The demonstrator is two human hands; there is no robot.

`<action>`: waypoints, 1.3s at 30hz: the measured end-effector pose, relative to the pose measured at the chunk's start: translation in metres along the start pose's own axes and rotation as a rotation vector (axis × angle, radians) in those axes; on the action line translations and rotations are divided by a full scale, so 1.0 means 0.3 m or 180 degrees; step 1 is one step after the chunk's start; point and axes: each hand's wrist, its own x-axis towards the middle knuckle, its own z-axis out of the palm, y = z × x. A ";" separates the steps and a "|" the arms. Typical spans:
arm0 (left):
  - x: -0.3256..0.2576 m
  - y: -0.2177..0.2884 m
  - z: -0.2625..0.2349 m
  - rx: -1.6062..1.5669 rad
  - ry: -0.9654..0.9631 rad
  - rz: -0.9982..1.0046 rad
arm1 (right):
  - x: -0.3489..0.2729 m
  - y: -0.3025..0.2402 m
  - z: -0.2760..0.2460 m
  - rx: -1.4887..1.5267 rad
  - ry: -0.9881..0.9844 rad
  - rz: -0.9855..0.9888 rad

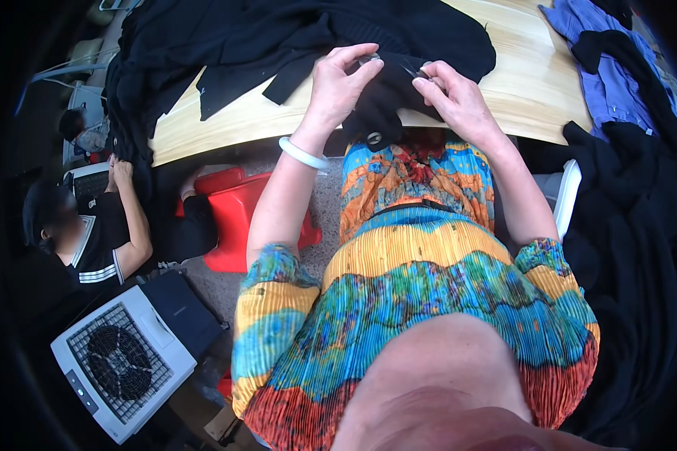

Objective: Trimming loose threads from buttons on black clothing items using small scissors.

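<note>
A black knit garment [387, 94] hangs over the table's near edge toward my lap, with a round button [374, 138] showing low on it. Above its left part, my left hand [338, 86] pinches a small greyish piece that looks like another button [368, 58] between thumb and forefinger. My right hand [453, 96] is closed in a pinch at the garment's right side. Something thin and dark shows at its fingertips, too small to name. The two hands are a short way apart, both over the table's near edge.
Dark cloth [278, 37] heaps over the pale wooden table [530, 64]. Blue clothing [617, 83] and more black cloth [632, 210] lie at the right. To the left are a red stool [237, 214], a seated person [90, 233] and a white fan unit [124, 361].
</note>
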 end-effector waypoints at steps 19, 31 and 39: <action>0.021 0.009 -0.050 -0.2125 -0.0362 -0.1283 | 0.067 -0.043 0.016 -0.1112 0.0011 -0.0755; 0.030 0.039 -0.063 -0.2452 -0.0876 -0.1461 | 0.113 -0.093 0.019 -0.1762 -0.0383 -0.0875; 0.062 0.024 -0.092 -0.2751 -0.0922 -0.1327 | 0.124 -0.032 0.007 -0.0588 0.0380 -0.0943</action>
